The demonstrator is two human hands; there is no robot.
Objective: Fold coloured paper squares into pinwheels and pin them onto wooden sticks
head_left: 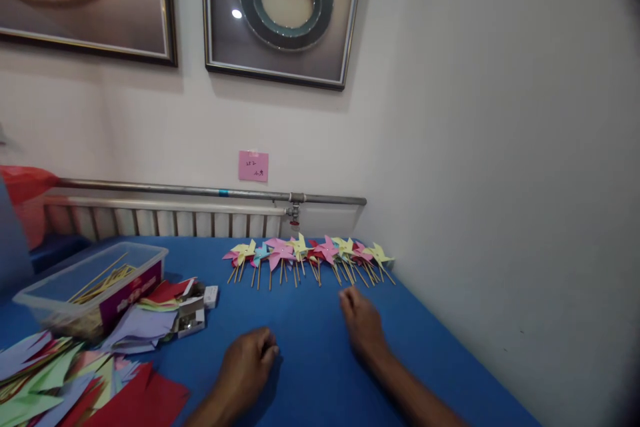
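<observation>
My left hand [249,364] rests on the blue tabletop [300,360] with its fingers curled into a loose fist; nothing shows in it. Farther forward and to the right, my right hand [361,321] is also closed, with no object visible in its fingers. Just beyond it, a row of paper pinwheels [281,251] on thin wooden sticks lies along the back of the table, in pink, yellow, red and blue. A small open box of metal pins [191,321] sits to the left, beside a little white box [211,297].
At left, a clear plastic tub [145,252] contains wooden sticks [103,283]. Colored paper sheets [143,327] and a pile of cut paper [55,380] lie around it. A metal pipe [240,193] runs along the back wall; another wall [500,213] borders the table's right edge.
</observation>
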